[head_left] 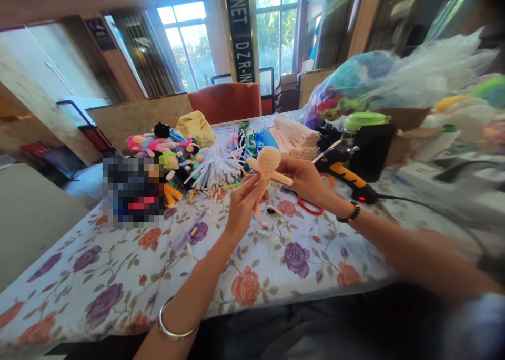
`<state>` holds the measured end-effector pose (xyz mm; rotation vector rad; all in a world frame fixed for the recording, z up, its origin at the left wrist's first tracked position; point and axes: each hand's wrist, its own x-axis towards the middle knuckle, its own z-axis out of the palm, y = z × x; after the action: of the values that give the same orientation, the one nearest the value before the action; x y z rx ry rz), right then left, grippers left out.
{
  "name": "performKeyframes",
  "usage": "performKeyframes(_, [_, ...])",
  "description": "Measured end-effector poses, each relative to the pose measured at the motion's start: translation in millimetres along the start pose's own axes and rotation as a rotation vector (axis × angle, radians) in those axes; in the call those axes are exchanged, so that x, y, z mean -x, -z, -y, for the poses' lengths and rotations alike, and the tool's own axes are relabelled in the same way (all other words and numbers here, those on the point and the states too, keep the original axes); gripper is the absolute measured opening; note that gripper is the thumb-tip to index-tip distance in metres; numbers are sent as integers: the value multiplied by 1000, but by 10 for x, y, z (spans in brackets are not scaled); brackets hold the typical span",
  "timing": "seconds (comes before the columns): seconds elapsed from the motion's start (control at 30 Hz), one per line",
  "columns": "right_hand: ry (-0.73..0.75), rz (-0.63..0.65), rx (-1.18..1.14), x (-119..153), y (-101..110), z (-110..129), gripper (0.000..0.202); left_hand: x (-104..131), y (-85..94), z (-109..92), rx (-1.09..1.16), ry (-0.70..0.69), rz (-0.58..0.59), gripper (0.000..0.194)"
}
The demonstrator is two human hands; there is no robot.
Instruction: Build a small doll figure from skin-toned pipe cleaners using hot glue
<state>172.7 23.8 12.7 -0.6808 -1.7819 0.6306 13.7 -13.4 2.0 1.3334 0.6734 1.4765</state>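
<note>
A beige doll figure (269,159) with a round head, two stubby arms and legs is held up over the table. My left hand (245,201) is closed around its lower body and legs. My right hand (302,177) is at the doll's right side, fingers bent close by its head and arm; part of the fingers is hidden behind it. Below my right hand lie red-handled scissors (310,206). To the right is a black and orange hot glue gun (347,175) with a red light and a cord.
White pipe cleaners (221,163) and peach ones (295,134) lie in bundles behind the doll. Small colourful dolls (158,144) are piled at the left. A green-lidded jar (365,120), a dark phone (373,150) and a plastic bag (430,71) stand at the right. Scraps dot the flowered tablecloth (158,276).
</note>
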Motion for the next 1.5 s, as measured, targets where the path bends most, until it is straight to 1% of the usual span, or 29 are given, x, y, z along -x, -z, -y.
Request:
performKeyframes(0.1, [11,-20,23,5,-5,1,15,17,-9,-7,-220,-140,-22,21])
performKeyframes(0.2, [13,-30,5,12,-11,-4,14,28,-12,-29,-325,-223,-73,20])
performKeyframes(0.27, [7,-44,4,21,-20,-6,18,33,-11,-41,-331,-226,-110,21])
performKeyframes(0.4, [17,-108,72,40,-39,-4,23,44,-1,-24,-334,-216,-184,28])
performKeyframes(0.5, [17,-135,110,49,-50,-4,24,60,8,14,-348,-222,-184,31])
performKeyframes(0.57, [20,-153,123,52,-57,-6,27,70,10,35,-336,-208,-168,31])
performKeyframes(0.67, [45,-185,126,56,-72,-1,31,69,3,49,-260,-161,-173,25])
performKeyframes(0.77, [64,-174,138,60,-84,16,33,46,-9,52,-170,-116,-167,20])
performKeyframes(0.87, [73,-158,167,65,-84,39,33,11,-14,62,-88,-72,-134,22])
performKeyframes(0.93, [100,-168,211,70,-83,53,30,-12,-10,78,-29,-42,-108,23])
performKeyframes(1.0, [149,-185,278,79,-83,69,23,-31,-2,97,26,-14,-92,24])
performKeyframes(1.07, [202,-193,340,90,-88,87,15,-46,5,116,71,4,-94,25])
performKeyframes(1.17, [252,-193,385,105,-93,110,11,-58,8,130,107,10,-105,26])
performKeyframes(1.3, [233,-201,394,106,-86,114,11,-59,2,110,134,65,-125,28])
performKeyframes(1.5, [210,-204,365,93,-77,88,11,-53,-7,79,243,174,-148,27])
